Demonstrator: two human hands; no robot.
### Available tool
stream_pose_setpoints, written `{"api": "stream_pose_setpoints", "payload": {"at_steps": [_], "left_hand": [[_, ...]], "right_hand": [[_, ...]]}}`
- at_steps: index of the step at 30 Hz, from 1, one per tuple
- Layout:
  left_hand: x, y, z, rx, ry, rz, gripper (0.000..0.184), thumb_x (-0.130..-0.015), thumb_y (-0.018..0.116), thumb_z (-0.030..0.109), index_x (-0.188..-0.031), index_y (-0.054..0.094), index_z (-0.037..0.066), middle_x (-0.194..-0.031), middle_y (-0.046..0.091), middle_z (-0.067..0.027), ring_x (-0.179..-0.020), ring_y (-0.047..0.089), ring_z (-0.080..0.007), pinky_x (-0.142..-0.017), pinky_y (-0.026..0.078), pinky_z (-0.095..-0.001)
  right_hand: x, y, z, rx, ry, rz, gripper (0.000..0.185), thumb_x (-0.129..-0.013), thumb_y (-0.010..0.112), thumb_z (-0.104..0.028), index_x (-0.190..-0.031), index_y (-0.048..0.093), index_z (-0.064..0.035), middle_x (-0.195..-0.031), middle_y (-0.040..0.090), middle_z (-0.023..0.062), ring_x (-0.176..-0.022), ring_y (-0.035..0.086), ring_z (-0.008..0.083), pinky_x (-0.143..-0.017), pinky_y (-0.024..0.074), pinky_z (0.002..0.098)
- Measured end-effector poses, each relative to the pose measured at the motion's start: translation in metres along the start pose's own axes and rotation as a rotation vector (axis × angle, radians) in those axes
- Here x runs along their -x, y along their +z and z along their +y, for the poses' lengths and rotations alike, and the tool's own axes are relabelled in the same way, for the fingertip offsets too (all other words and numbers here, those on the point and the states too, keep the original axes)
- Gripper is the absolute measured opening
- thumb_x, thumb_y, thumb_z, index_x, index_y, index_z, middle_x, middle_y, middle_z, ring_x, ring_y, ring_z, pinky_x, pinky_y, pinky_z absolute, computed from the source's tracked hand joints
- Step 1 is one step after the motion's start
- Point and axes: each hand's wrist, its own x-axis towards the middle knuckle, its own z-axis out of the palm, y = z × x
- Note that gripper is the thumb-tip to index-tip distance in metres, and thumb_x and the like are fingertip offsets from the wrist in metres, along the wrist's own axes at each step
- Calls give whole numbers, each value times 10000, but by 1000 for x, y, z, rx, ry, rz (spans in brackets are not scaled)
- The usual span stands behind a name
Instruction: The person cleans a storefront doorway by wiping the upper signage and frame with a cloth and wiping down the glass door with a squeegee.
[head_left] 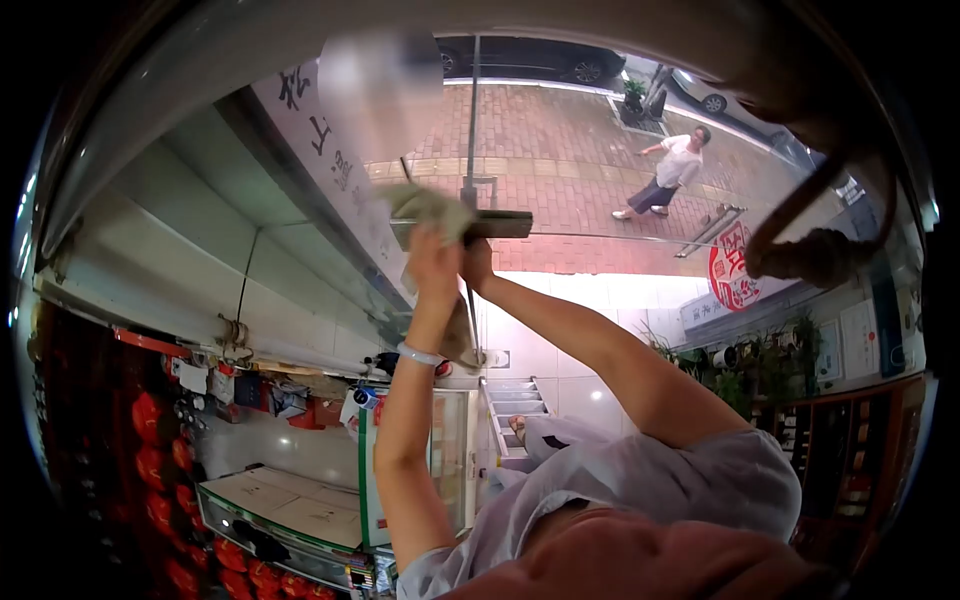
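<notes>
Both arms reach up in front of the glass. My left hand (435, 262), with a pale bracelet on its wrist, is closed on a grey-green cloth (428, 205) that is smeared by motion. The cloth lies around the left part of a squeegee (505, 224), a dark flat bar held level. Just under the bar, my right hand (477, 263) is closed around its handle, which the fingers mostly hide. The two hands are side by side. Part of the cloth (460, 335) hangs below my left wrist.
Beneath me stands a ladder (512, 400). A glass-topped counter (290, 500) and red lanterns (155, 470) are lower left. Potted plants (755, 365) line the right. Outside, a person (678, 172) walks on brick paving. A white panel with dark characters (318, 130) borders the left.
</notes>
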Motion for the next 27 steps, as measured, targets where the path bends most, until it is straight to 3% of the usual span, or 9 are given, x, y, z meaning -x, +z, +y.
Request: {"api": "stream_pose_setpoints", "payload": {"at_steps": [3, 6, 8, 15, 17, 18, 20, 23, 27], "left_hand": [[-27, 25, 62, -122, 366, -538, 256, -602, 526, 77, -854, 573, 85, -903, 499, -79, -848, 459, -253, -630, 414, -344], [-16, 41, 64, -242, 487, -477, 201, -618, 505, 99, -799, 592, 107, -928, 496, -64, -899, 439, -229, -648, 403, -341], [-13, 38, 57, -288, 391, -694, 163, -638, 486, 115, -756, 599, 108, -921, 489, -49, -915, 427, -221, -650, 391, -335], [-21, -2, 16, -427, 481, -585, 146, -609, 502, 112, -732, 560, 59, -882, 498, -85, -813, 468, -269, -642, 426, -360], [-26, -21, 3, -427, 414, -492, 132, -608, 506, 102, -720, 555, 52, -873, 496, -87, -799, 468, -279, -636, 429, -372], [-25, -31, -4, -418, 345, -393, 119, -608, 510, 91, -709, 551, 44, -864, 494, -89, -784, 468, -289, -629, 432, -383], [-27, -43, -25, -496, 283, -437, 131, -608, 519, 69, -730, 548, 31, -865, 499, -98, -785, 472, -306, -633, 436, -391], [-31, -54, -36, -629, 184, -576, 165, -615, 523, 59, -775, 549, 28, -867, 512, -108, -793, 476, -304, -631, 433, -382], [-40, -43, -26, -353, 121, -210, 122, -591, 498, 36, -700, 550, 18, -799, 518, -118, -740, 486, -309, -635, 421, -381]], "right_hand": [[5, -3, 15, 48, -14, 41, 249, -652, 528, -197, -780, 573, 12, -771, 557, 220, -777, 541, 329, -683, 418, 388], [11, -7, 5, 105, -8, 62, 258, -652, 531, -205, -788, 572, 10, -780, 555, 221, -786, 536, 331, -687, 417, 389], [11, -4, 10, 137, -72, 91, 264, -653, 533, -210, -794, 571, 9, -786, 554, 222, -793, 534, 333, -689, 416, 390], [-12, 8, 23, 713, -921, 447, 284, -654, 540, -230, -812, 568, 5, -807, 550, 224, -814, 524, 339, -699, 414, 393], [-9, 11, 15, 437, -540, 254, 296, -649, 547, -232, -822, 565, 7, -816, 548, 228, -815, 524, 339, -706, 416, 389], [-7, 11, 13, 181, -159, 57, 309, -643, 555, -235, -832, 561, 9, -825, 546, 231, -817, 525, 339, -713, 418, 385], [-10, 11, 13, -5, 118, -75, 308, -629, 559, -226, -825, 561, 12, -818, 548, 232, -814, 529, 330, -718, 419, 384], [6, -13, -27, 78, 210, -39, 282, -612, 560, -207, -789, 565, 12, -785, 563, 201, -759, 537, 339, -683, 424, 399], [2, 1, -12, 134, -20, 173, 296, -626, 527, -212, -738, 560, 60, -744, 559, 239, -721, 562, 297, -625, 439, 354]]}}
